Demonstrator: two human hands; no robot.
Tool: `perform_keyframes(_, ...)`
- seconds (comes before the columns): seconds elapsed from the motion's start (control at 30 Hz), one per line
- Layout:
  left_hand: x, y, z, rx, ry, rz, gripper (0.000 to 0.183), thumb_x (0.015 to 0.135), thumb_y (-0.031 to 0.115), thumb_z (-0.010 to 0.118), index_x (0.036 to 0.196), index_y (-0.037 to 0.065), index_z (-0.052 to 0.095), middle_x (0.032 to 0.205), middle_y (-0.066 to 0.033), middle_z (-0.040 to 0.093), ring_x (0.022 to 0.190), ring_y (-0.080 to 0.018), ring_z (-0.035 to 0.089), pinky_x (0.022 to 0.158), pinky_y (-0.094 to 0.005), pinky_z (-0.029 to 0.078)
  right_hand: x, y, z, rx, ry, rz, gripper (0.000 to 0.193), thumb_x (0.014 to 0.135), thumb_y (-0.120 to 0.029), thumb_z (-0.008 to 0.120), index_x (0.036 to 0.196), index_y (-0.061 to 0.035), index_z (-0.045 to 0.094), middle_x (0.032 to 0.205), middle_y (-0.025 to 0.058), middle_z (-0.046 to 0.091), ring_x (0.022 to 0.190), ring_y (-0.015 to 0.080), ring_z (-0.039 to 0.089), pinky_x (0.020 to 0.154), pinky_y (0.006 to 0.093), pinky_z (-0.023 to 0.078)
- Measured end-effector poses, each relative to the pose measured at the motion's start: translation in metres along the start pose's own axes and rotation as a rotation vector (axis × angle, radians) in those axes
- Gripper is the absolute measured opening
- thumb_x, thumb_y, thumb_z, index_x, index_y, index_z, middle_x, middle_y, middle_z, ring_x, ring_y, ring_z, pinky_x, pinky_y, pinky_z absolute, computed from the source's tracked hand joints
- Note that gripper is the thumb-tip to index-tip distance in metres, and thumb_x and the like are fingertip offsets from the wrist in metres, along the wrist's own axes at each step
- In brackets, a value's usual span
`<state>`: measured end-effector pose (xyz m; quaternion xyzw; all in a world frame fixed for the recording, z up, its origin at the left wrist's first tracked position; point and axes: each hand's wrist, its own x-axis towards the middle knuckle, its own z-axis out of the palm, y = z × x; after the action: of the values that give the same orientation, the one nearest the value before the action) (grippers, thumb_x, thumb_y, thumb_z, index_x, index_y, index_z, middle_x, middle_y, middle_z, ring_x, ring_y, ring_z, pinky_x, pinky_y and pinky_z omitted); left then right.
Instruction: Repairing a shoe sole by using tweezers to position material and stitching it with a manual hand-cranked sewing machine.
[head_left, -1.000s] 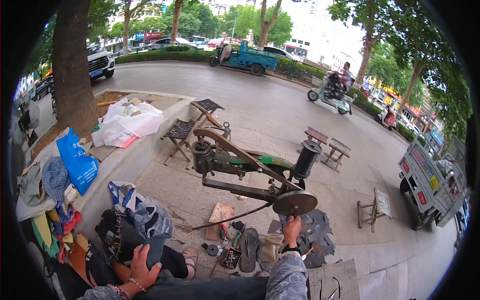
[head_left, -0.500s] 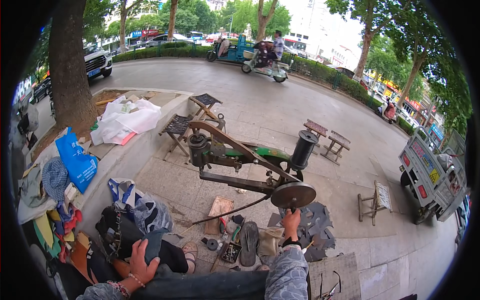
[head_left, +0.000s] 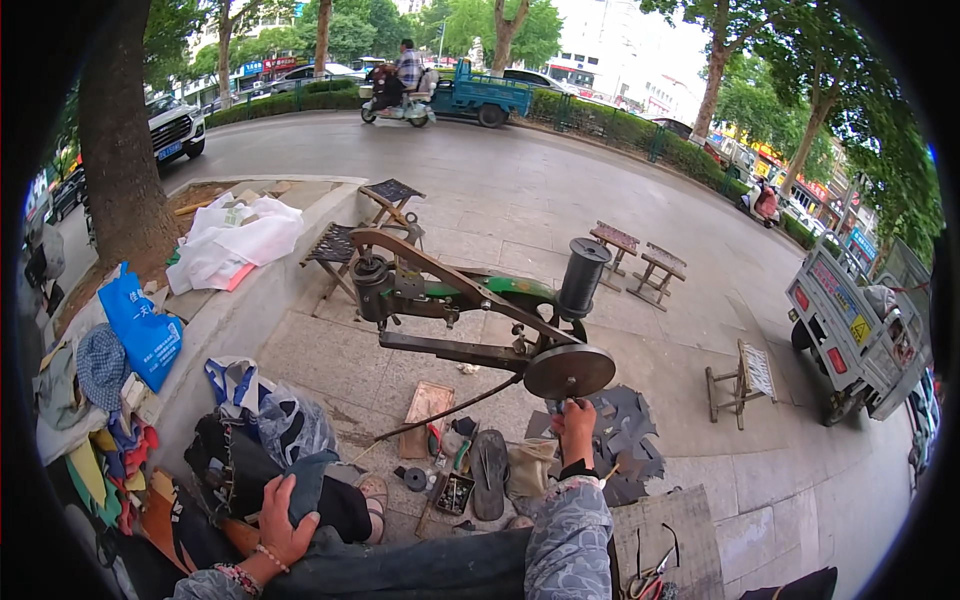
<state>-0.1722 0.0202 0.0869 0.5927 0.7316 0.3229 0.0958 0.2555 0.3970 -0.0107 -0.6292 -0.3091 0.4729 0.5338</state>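
Two grips: blue-grey piece (head_left: 313, 478) juts beyond clasping left fingers (head_left: 274, 500); wheel handle (head_left: 570, 396) within closed right fingers (head_left: 577, 421).

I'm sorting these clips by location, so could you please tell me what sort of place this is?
Probably a streetside repair spot: a hand-wheel sewing machine stands on paving near folding stools, with a road beyond.

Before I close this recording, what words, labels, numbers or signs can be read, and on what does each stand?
Wording is not copied here; places only.
Blue bag: white print.
White car: blue number plate, too small to read.
Grey cart: lettering on the rear panel, blurred; yellow sticker.
Distant shop signs: too small to read.
Sewing machine: none that I can make out.
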Motion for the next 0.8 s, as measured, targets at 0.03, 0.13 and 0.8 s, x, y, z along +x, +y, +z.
perform_keyframes(0.03, 0.000, 0.000, 0.000, 0.001, -0.003, 0.004, 0.071, 0.079, 0.028, 0.067, 0.139, 0.000, 0.041, 0.134, -0.0276, 0.041, 0.121, -0.0457, 0.046, 0.103, -0.0476, 0.039, 0.001, 0.001, 0.002, 0.001, 0.021, 0.013, 0.028, 0.094, -0.015, 0.055, 0.119, -0.0024, 0.053, 0.087, 0.0072, 0.059, 0.059, 0.0208, 0.063, 0.050, 0.0353, 0.054)
perform_keyframes(0.13, 0.000, -0.001, 0.004, -0.006, -0.005, 0.015, 0.071, 0.079, 0.027, 0.067, 0.139, 0.000, 0.041, 0.135, -0.0276, 0.041, 0.122, -0.0455, 0.045, 0.103, -0.0472, 0.039, 0.011, 0.010, -0.002, 0.010, 0.077, 0.000, 0.024, 0.095, -0.012, 0.053, 0.117, -0.0024, 0.054, 0.082, 0.0062, 0.058, 0.058, 0.0192, 0.061, 0.049, 0.0353, 0.054)
perform_keyframes(0.8, -0.002, -0.013, 0.002, 0.003, 0.023, 0.018, 0.070, 0.079, 0.027, 0.064, 0.138, -0.001, 0.040, 0.135, -0.0272, 0.040, 0.123, -0.0448, 0.044, 0.105, -0.0470, 0.037, -0.002, -0.014, 0.008, 0.383, 0.267, -0.086, 0.020, 0.094, -0.007, 0.051, 0.112, -0.0016, 0.056, 0.072, 0.0040, 0.055, 0.059, 0.0135, 0.054, 0.052, 0.0314, 0.051)
